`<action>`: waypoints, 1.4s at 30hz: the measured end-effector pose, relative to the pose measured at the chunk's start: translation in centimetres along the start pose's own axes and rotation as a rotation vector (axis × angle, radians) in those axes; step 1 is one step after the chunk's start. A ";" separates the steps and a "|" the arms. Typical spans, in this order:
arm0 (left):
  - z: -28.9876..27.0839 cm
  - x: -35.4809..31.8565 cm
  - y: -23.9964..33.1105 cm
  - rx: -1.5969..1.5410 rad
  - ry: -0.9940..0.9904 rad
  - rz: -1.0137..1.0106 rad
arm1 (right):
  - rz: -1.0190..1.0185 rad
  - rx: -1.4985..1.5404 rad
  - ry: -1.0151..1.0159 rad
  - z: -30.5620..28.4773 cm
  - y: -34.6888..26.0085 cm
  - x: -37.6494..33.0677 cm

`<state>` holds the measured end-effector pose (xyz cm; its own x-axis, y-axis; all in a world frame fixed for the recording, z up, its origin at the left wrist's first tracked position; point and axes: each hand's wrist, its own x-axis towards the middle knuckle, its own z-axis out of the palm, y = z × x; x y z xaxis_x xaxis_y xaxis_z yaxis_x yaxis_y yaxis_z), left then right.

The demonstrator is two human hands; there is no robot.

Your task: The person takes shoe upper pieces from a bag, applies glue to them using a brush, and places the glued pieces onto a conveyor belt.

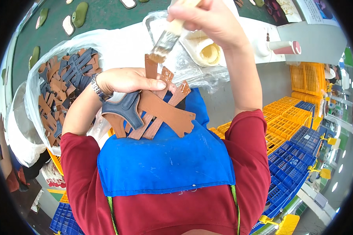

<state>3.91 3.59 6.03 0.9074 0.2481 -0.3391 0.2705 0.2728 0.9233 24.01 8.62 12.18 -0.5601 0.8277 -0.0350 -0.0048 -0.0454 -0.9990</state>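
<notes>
My right hand point(210, 19) grips the pale handle of a flat paintbrush point(166, 42), its bristles pointing down at the strap ends. In my left hand point(131, 80), the fingers are closed around a bunch of brown leather sandal straps point(166, 111), thumb on top. A dark navy, stitched sandal upper point(123, 109) hangs in the same bunch. Wet, shiny coating shows on two of the strap ends, below and right of the bristles. The bristle tips are close to the leftmost strap end; whether they touch it I cannot tell.
A white container of yellowish liquid point(210, 54) stands on plastic sheeting beyond my hands. On the left, a clear bag point(33, 92) is full of brown and navy straps. Olive shoe parts point(80, 15) lie on the green surface. Yellow crates point(288, 121) and blue crates point(288, 160) stand at right.
</notes>
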 end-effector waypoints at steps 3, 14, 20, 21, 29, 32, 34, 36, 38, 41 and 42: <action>-0.2 -0.1 0.1 0.019 -0.039 0.049 | 0.026 -0.100 -0.018 0.8 1.3 1.1; -2.5 -3.2 -2.7 -0.758 0.488 0.120 | -0.367 -0.009 0.637 1.9 7.6 -0.8; -0.5 -3.0 -1.3 -0.675 0.565 0.098 | -0.375 -0.056 0.606 6.7 9.4 0.2; -0.3 -2.6 -1.5 -0.710 0.625 0.139 | -0.298 0.073 0.617 7.3 9.3 0.3; -1.2 -3.6 -2.5 -0.624 0.566 0.200 | -0.297 -0.081 0.667 1.5 5.7 -1.1; -0.6 -3.2 -1.5 -0.487 0.553 0.266 | -0.334 -0.101 0.533 1.0 2.8 -1.7; -0.5 -3.0 -1.7 -0.396 0.523 0.288 | -0.341 -0.141 0.476 1.4 1.9 -1.3; -0.6 -2.8 -1.9 -0.344 0.506 0.326 | -0.340 -0.240 0.387 1.9 1.8 -0.6; -0.3 -2.6 -1.6 -0.379 0.475 0.366 | -0.334 -0.282 0.399 2.1 1.9 -0.2; 0.7 -2.6 -0.6 -0.547 0.512 0.378 | -0.306 -0.319 0.410 1.8 2.0 -0.5; 1.1 -2.6 -0.5 -0.612 0.541 0.403 | -0.325 -0.345 0.415 1.5 2.3 -0.8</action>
<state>1.78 1.84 6.66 0.5795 0.7919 -0.1926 -0.3928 0.4785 0.7853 23.15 7.01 10.00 -0.2070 0.9201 0.3325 0.1859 0.3707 -0.9100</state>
